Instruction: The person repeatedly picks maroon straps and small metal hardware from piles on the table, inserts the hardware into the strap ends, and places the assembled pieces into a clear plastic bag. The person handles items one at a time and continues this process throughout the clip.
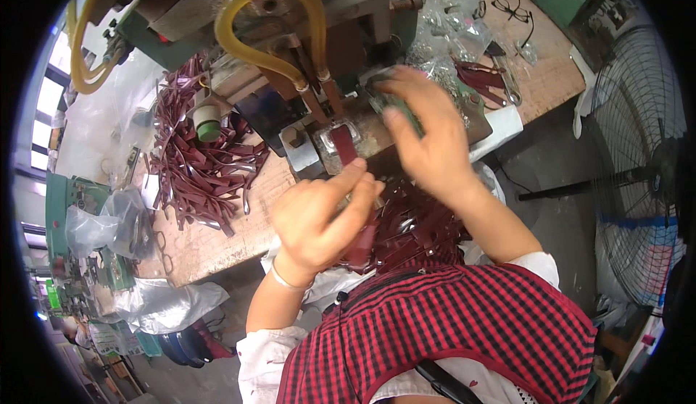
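Left hand [319,219] pinching 1 dark red strip [344,145] at the machine [341,34]. Right hand [428,139] pressed on a green part [388,103]. Heap of red strips [199,161] on the wooden table [210,248].

One machine [290,56], two yellow hoses [246,13], one fan [638,165], one pair of spectacles [511,7], many dark red strips [196,165]

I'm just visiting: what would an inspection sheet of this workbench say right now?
Surface: wooden bench, worn, bare patches.
Job's things: dark red strap piece on the machine's metal block; green machine behind.
Clutter: heap of dark red straps; clear plastic bags; eyeglasses.
Hands: left hand pinches a strap, fingers by the block; right hand rests on the machine.
Cables: yellow hose looped.
Surroundings: floor fan at right.
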The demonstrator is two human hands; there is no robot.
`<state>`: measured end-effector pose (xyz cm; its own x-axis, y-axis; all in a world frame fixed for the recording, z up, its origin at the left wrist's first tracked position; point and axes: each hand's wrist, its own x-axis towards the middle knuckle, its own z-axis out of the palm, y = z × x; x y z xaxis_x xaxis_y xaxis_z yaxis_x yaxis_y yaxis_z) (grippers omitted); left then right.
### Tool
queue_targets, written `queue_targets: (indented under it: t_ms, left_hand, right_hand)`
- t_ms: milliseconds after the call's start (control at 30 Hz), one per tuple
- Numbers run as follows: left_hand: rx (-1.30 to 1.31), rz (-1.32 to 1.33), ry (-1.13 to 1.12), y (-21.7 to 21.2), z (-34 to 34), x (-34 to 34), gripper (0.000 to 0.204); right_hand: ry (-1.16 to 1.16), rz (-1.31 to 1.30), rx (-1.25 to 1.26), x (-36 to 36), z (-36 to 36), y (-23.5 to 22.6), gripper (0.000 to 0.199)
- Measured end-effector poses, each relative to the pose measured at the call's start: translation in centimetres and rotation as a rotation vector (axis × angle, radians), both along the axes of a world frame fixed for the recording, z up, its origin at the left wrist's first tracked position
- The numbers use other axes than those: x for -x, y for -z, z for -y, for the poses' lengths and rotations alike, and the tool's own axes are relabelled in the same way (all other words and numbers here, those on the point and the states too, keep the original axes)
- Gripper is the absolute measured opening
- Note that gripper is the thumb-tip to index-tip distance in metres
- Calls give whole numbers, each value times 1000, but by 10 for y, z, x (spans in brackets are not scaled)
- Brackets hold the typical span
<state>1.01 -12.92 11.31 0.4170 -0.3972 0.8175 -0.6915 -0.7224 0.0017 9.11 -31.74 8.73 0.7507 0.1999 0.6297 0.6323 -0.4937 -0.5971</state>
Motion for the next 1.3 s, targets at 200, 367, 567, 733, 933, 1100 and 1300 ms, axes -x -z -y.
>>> queue_targets:
  t_ms: [200, 367, 567, 733, 933, 1100, 1300]
  left_hand:
    - [-6, 79, 43, 17, -2, -11, 22]
    - [37, 30, 70, 15, -3, -12, 28]
    - [207, -81, 19, 19, 1, 9, 30]
    - [16, -289, -240, 0, -41, 88, 20]
    - [339, 27, -722, -20, -128, 56, 16]
    - [-234, -606, -934, 86, -221, -2, 29]
    - [6, -386, -741, 126, -224, 4, 18]
  right_hand:
    - [323, -15, 304, -53, 66, 82, 32]
    - [303, -33, 253, -52, 65, 81, 16]
    - [326, -89, 44, -67, 47, 81, 17]
    - [222, -253, -282, -46, 69, 81, 16]
    - [93, -246, -376, -38, 40, 55, 18]
    - [118, -190, -331, -46, 20, 53, 15]
    - [258, -259, -269, -22, 82, 83, 15]
